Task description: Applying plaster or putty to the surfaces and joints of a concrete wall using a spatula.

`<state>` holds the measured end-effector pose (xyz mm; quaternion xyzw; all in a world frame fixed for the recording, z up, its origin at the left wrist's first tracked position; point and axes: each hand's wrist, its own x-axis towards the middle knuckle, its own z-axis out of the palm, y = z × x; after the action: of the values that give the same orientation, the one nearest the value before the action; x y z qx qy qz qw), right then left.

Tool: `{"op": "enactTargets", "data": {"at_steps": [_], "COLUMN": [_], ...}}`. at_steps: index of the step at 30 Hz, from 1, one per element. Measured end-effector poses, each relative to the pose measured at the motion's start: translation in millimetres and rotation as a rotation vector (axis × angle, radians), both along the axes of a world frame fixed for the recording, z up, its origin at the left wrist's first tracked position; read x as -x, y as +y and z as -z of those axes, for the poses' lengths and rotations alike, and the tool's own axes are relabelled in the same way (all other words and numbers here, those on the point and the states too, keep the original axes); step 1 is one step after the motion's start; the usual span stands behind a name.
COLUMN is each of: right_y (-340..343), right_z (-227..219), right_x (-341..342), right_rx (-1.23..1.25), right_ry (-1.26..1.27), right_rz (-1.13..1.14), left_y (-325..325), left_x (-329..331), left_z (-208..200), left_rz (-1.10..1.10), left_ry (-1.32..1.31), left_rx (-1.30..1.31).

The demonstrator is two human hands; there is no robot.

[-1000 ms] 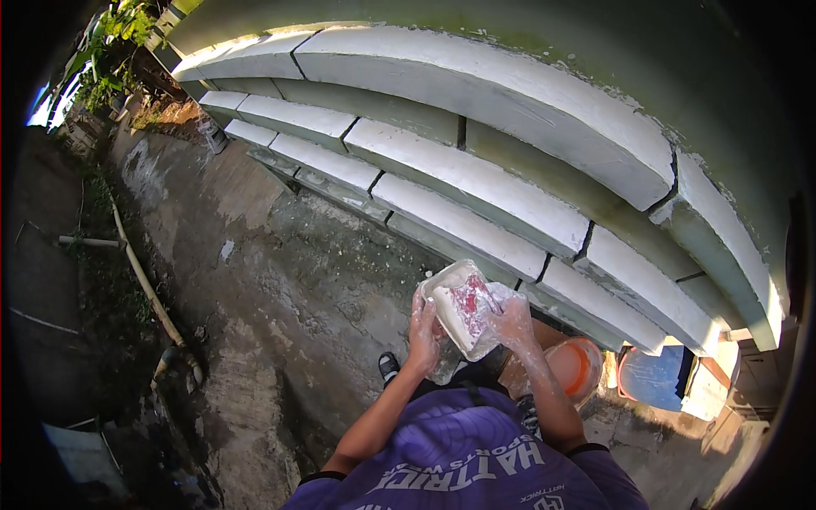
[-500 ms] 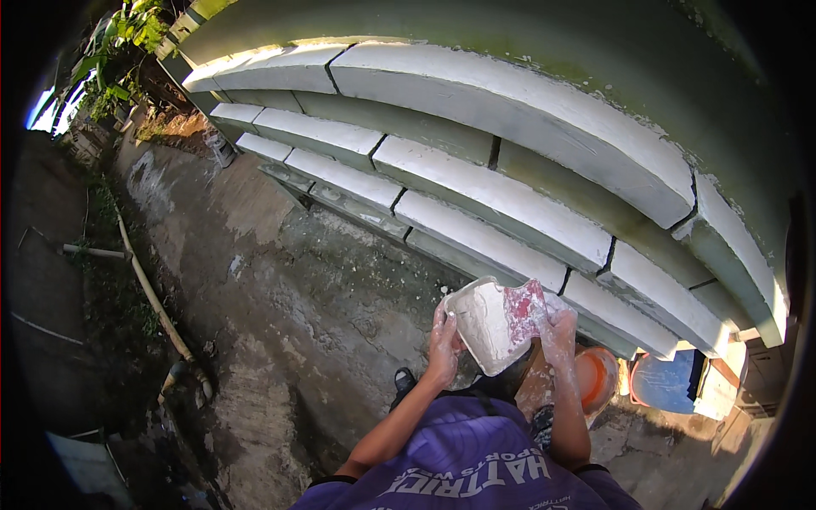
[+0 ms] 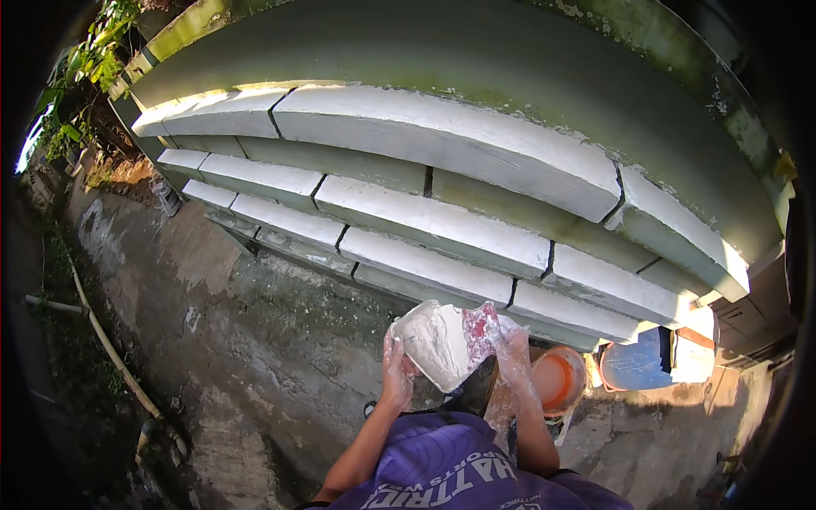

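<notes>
— Where was the plastic bag [image 3: 442, 344] at that moment?

— Held up in front of the person's chest, between both hands, just below the lowest row of white concrete blocks [image 3: 425, 225]. It was a clear bag filled with pale grey-white paste, with a patch of red print at its upper right corner.

— And the hands?

— Both wore thin clear plastic gloves. The left hand [image 3: 396, 374] was closed on the bag's lower left edge, fingers curled up around it. The right hand [image 3: 513, 350] gripped the right side near the red patch, fingers closed on the plastic.

— Had anything changed from a second before?

— Yes. A second earlier the bag showed its red-printed face toward the camera; by now it had been turned, so the pale, paste-filled side faced up and the red showed only at the edge. The view had also swung, so the block wall filled more of the upper picture.

— What lay around?

— An orange bucket [image 3: 557, 380] sat on the ground just right of the right forearm, and a blue tub [image 3: 636, 365] beyond it, against the wall's foot. The bare concrete ground [image 3: 255, 340] spread to the left, with a long thin pipe [image 3: 106, 340] lying near the weeds at its far edge.
</notes>
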<state>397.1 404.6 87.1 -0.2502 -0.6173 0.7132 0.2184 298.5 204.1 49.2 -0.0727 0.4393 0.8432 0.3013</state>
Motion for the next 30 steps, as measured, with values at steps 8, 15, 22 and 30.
{"op": "enactTargets", "data": {"at_steps": [8,15,22,30], "right_y": [-13,-19,-25,-7], "right_z": [12,5,-9,-26], "right_x": [-7,-18,-38,-68], "right_rx": [0.066,0.216,0.389,0.438], "right_ry": [0.032,0.027,0.097,0.519], "right_rz": [-0.072,-0.106,-0.082,0.132], "left_y": [-5,-12,-19,-18], "left_x": [-6,-14,-17,-20], "left_z": [4,9,-14,-2], "left_rz": [0.063,0.111,0.224,0.298], "left_ry": [0.03,0.073,0.122,-0.003], "left_rx": [-0.044,-0.043,0.02,-0.057]}}
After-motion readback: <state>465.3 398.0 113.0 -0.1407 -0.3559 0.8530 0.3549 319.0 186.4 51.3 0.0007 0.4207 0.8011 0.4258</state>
